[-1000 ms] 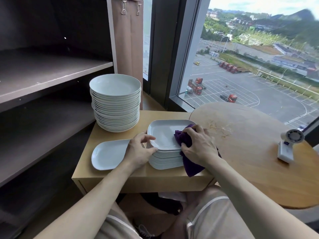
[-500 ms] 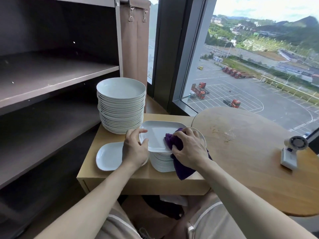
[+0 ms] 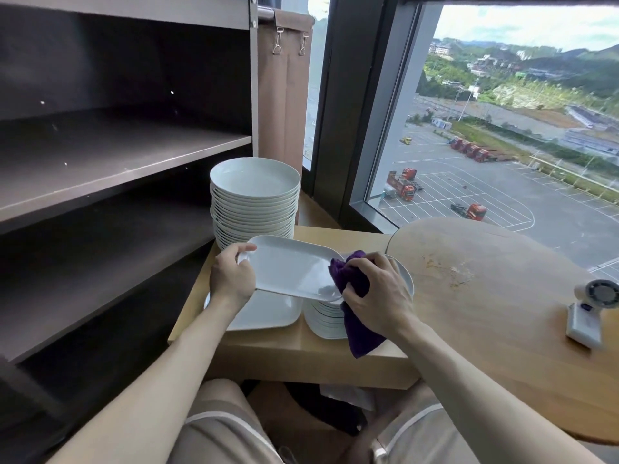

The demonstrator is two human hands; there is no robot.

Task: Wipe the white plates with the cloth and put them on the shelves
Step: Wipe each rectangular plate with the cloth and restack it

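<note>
White glazed ceramic, smooth and faintly glossy: the rounded-rectangular white plate (image 3: 289,267) is held in the air, tilted so that its right end dips toward the short stack of white plates (image 3: 326,318) below it. It has softly rounded corners and a shallow raised rim, and its surface catches a pale reflection near the lower right corner. The left hand (image 3: 232,279) grips the plate's left end, thumb over the rim and fingers curled beneath. The right hand (image 3: 376,291) is closed around a bunched dark purple cloth (image 3: 355,296), pressing it against the plate's right edge; the cloth's loose tail hangs down past the front of the short stack.

Under the lifted plate, a second rounded-rectangular white plate (image 3: 268,313) lies flat on the light wooden side table (image 3: 301,353), just beside the short stack. Behind them stands a tall stack of round white plates (image 3: 254,200), close to the dark brown shelf unit (image 3: 127,155) on the left (its boards carry no plates in this view). To the right, a round wooden tabletop (image 3: 495,296) touches the side table, and a small white handheld fan (image 3: 589,309) lies near its far right edge. A large window (image 3: 502,122) behind shows a car park with red trucks.
</note>
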